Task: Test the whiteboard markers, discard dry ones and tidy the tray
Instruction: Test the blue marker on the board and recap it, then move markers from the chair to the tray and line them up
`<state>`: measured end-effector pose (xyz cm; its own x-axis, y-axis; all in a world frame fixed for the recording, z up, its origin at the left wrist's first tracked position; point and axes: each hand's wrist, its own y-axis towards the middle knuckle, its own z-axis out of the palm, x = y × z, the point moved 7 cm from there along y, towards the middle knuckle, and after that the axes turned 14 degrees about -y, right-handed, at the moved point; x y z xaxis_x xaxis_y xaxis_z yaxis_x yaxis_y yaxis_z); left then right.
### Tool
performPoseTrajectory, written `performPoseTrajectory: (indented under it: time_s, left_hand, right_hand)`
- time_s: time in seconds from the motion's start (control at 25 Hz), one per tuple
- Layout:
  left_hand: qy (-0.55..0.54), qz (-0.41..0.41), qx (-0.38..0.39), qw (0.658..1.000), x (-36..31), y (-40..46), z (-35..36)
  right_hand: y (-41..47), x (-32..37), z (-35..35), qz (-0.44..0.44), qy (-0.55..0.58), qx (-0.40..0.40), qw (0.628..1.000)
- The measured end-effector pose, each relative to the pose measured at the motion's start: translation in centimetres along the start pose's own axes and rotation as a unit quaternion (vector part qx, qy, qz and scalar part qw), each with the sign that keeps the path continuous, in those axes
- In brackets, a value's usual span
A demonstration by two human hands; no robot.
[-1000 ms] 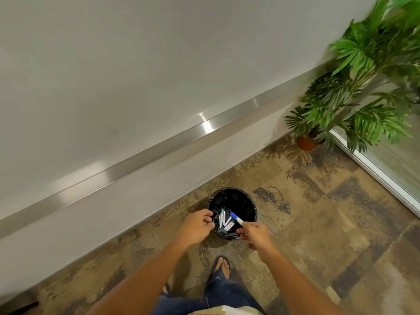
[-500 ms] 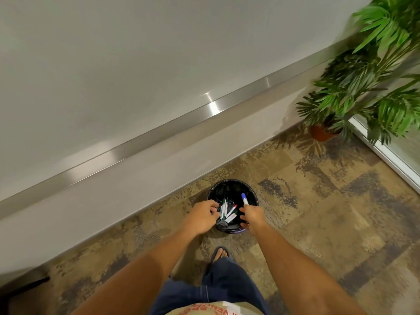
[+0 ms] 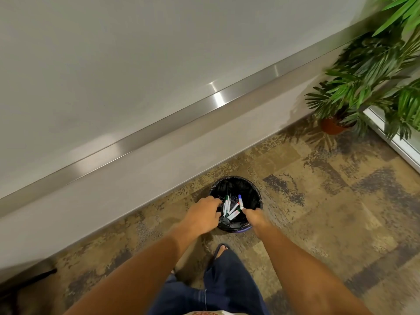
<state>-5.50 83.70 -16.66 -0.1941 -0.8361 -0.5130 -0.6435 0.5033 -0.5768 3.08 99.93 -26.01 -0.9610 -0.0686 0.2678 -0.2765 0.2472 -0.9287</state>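
A small round bin (image 3: 254,189) with a black liner stands on the carpet below the whiteboard. Several white markers (image 3: 229,206) with green and red caps lie inside it. My right hand (image 3: 255,218) pinches a blue-capped marker (image 3: 240,201) over the bin's near right side, cap pointing away from me. My left hand (image 3: 202,215) is at the bin's near left rim, fingers curled around the ends of some markers. The long metal marker tray (image 3: 204,105) runs along the bottom of the whiteboard (image 3: 159,42) above.
A potted palm (image 3: 368,76) in a brown pot stands at the right by a glass partition (image 3: 395,137). My foot in a sandal (image 3: 221,247) is just behind the bin. Patterned carpet spreads to the right.
My right hand has turned the blue-capped marker from pointing left to pointing away and lowered it into the bin. My head has moved closer; the left hand stays at the rim.
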Motion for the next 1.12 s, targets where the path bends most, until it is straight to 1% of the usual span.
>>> performPoseTrajectory:
  time_s: [0.12, 0.28, 0.44, 0.64, 0.76, 0.88, 1.12]
  left_hand:
    - [0.003, -0.029, -0.006, 1.000, 1.1, -0.4, 0.4]
    - [-0.035, -0.086, -0.027, 0.995, 2.5, -2.2, 0.0]
    - [-0.076, -0.114, -0.046, 0.990, 3.6, -4.8, -1.0]
    - [-0.136, -0.126, -0.126, 0.975, 5.6, -9.3, -4.1]
    - [-0.183, -0.146, -0.183, 0.955, 7.8, -13.1, -5.7]
    - [-0.231, -0.182, -0.235, 0.926, 10.4, -16.7, -6.9]
    - [-0.326, -0.203, -0.368, 0.847, 15.1, -24.9, -9.1]
  right_hand:
    - [0.2, -2.0, 0.8, 0.004, -0.034, 0.020, 0.999]
    - [-2.9, -1.4, 2.4, -0.019, -0.006, 0.042, 0.999]
    - [-6.5, 1.7, 4.8, -0.102, -0.024, 0.066, 0.992]
    - [-10.9, 6.2, 8.1, -0.210, -0.101, 0.081, 0.969]
    - [-13.7, 8.4, 10.1, -0.272, -0.155, 0.090, 0.945]
    - [-15.6, 9.8, 12.4, -0.314, -0.199, 0.110, 0.922]
    - [-20.1, 12.5, 19.5, -0.391, -0.287, 0.153, 0.861]
